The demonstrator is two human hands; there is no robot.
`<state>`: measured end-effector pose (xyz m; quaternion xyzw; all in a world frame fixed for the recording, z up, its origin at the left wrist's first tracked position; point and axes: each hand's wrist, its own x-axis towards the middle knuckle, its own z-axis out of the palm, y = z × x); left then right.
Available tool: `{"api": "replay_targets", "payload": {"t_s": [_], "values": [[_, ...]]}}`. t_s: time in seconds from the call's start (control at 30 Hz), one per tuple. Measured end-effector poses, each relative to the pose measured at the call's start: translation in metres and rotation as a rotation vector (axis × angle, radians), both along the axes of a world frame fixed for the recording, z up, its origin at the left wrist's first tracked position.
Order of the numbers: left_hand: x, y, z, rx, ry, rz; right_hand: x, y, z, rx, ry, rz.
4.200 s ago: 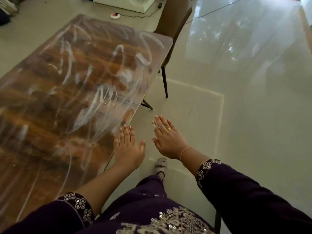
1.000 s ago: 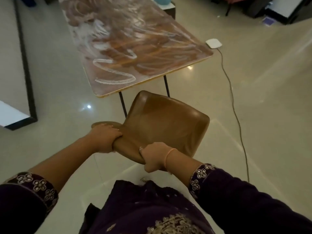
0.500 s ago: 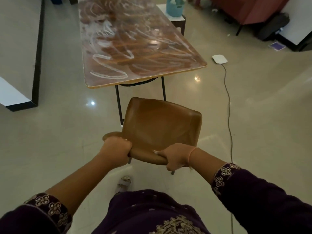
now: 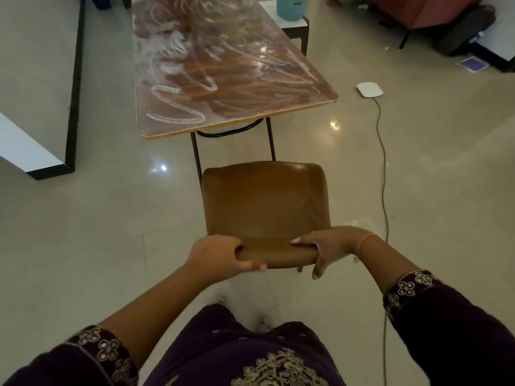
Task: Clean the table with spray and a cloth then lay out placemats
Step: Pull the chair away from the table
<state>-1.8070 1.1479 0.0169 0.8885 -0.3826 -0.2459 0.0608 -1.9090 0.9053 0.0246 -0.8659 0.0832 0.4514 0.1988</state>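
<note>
Table (image 4: pixel 223 79) lies ahead in the head view, its top covered in white streaks. Compared with 0.5 s ago, the chair (image 4: pixel 264 201) has come further back from the table's near end and now stands clear of that edge. My left hand (image 4: pixel 220 256) and right hand (image 4: pixel 331 246) each grip the chair's backrest top, fingers curled over it. I judge that end is now open for cleaning, but with 2 hands occupied it cannot begin yet.

Dark purple tunic (image 4: pixel 245 338), gold front embroidery (image 4: pixel 278 369); 2 floral-sequinned cuffs (image 4: pixel 404 288); thin wristband (image 4: pixel 367 239), right wrist.
</note>
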Motion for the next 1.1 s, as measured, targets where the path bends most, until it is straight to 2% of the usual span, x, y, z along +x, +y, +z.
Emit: {"api": "replay_targets", "payload": {"t_s": [0.1, 0.17, 0.2, 0.23, 0.3, 0.37, 0.4, 0.57, 0.7, 0.8, 0.87, 0.97, 1.1], "values": [[0.012, 0.015, 0.006, -0.124, 0.208, 0.329, 0.0, -0.005, 0.004, 0.144, 0.083, -0.171], [0.019, 0.019, 0.001, -0.108, 0.401, 0.536, -0.001, -0.008, 0.012, 0.23, -0.01, -0.381], [0.021, 0.021, -0.002, -0.141, 0.579, 0.715, -0.003, -0.009, 0.014, 0.219, -0.101, -0.513], [0.024, 0.022, -0.003, -0.193, 0.781, 0.93, -0.007, -0.01, 0.012, 0.134, -0.198, -0.632], [0.028, 0.025, -0.003, -0.304, 1.078, 1.297, -0.018, -0.006, 0.007, -0.216, -0.333, -0.75], [0.027, 0.026, -0.005, -0.42, 1.26, 1.455, -0.033, 0.0, 0.001, -0.484, -0.393, -0.819], [0.026, 0.025, -0.006, -0.479, 1.297, 1.469, -0.039, 0.004, -0.003, -0.524, -0.438, -0.871], [0.018, 0.02, -0.006, -0.583, 1.193, 1.43, -0.043, 0.016, -0.017, -0.509, -0.736, -1.104], [0.007, 0.02, -0.003, -0.579, 1.152, 1.468, -0.043, 0.006, -0.022, -0.343, -0.832, -1.399], [-0.008, 0.023, -0.004, -0.566, 1.141, 1.508, -0.046, -0.023, -0.021, -0.002, -0.642, -1.681], [-0.021, 0.024, -0.005, -0.567, 1.12, 1.545, -0.046, -0.044, -0.014, 0.213, -0.41, -1.729], [-0.038, 0.024, -0.005, -0.571, 1.083, 1.595, -0.05, -0.061, -0.011, 0.317, -0.249, -1.61], [-0.06, 0.015, -0.004, -0.585, 1.05, 1.663, -0.061, -0.072, -0.017, 0.34, -0.274, -1.53]]}}
